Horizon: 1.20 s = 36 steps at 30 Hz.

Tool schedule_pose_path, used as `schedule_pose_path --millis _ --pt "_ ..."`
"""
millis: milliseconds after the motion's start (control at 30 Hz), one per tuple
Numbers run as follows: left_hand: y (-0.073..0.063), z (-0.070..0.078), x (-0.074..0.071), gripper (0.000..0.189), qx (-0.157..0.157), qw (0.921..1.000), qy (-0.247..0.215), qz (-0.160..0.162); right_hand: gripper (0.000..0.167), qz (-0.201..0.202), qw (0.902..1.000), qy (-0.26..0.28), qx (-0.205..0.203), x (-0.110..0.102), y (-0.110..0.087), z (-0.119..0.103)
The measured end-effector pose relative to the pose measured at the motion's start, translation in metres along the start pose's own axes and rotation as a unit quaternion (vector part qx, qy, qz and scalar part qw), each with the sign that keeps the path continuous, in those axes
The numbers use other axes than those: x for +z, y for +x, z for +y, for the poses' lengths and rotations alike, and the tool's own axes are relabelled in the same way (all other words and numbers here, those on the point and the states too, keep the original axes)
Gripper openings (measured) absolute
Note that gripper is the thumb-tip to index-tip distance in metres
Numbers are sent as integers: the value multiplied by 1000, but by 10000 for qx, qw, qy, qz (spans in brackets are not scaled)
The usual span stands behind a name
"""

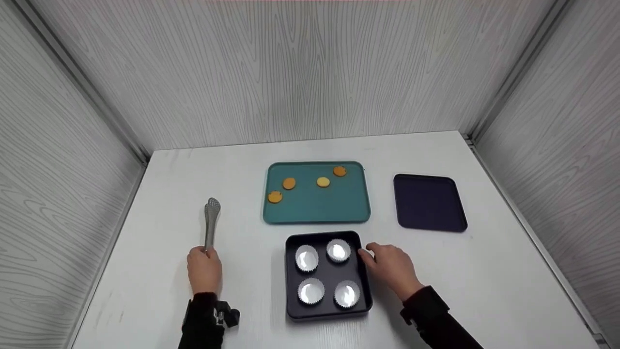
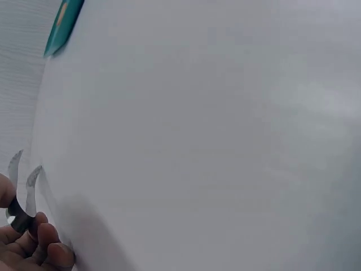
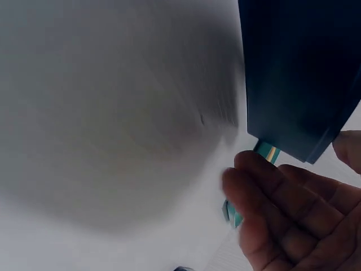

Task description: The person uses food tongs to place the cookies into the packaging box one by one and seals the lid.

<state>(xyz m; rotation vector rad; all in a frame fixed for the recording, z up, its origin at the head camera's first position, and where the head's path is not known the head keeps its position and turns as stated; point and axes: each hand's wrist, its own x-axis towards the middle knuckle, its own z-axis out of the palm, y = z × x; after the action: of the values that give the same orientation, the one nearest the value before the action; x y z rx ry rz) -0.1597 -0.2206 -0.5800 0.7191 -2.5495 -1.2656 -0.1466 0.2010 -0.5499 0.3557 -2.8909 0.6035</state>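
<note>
In the head view my left hand (image 1: 205, 271) grips a pair of metal tongs (image 1: 211, 220) by the handle end, their perforated tips pointing away from me. The left wrist view shows the tongs' two arms (image 2: 31, 189) spread apart above the fingers. My right hand (image 1: 391, 269) is at the right side of a dark square baking pan (image 1: 327, 276). Its thumb touches the pan's edge near the far right corner, while the other fingers hang loosely bent, apart from the pan wall (image 3: 299, 73). Inside the pan stand several shiny white cupcake liners (image 1: 311, 291).
Beyond the pan lies a teal tray (image 1: 317, 208) with several small round orange and yellow pieces (image 1: 289, 183) on it. A flat dark tray (image 1: 430, 202) sits at the right. Wood-grain panels (image 1: 300, 72) enclose the white table (image 1: 160, 232) at the back and sides.
</note>
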Motion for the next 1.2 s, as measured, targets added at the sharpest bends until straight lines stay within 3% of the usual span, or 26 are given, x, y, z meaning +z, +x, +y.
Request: schedule_pose_path --millis 267,600,767,967,1200 --pt "-5 7 -4 47 -532 9940 -898 -333 31 176 9997 45 -189 7 -1 -7" --pt "-22 35 3 55 -749 9736 -1976 -867 41 210 9992 154 -291 10 0 -8" --pt "-32 58 10 52 -562 9664 -2328 -935 41 287 9988 153 -370 9 -1 -10" --pt "-45 86 17 49 -66 9577 -2673 -1066 41 124 9994 196 -265 7 1 -11" --pt "-58 108 24 41 401 9466 -2972 -1182 41 42 9994 242 -255 7 1 -10"
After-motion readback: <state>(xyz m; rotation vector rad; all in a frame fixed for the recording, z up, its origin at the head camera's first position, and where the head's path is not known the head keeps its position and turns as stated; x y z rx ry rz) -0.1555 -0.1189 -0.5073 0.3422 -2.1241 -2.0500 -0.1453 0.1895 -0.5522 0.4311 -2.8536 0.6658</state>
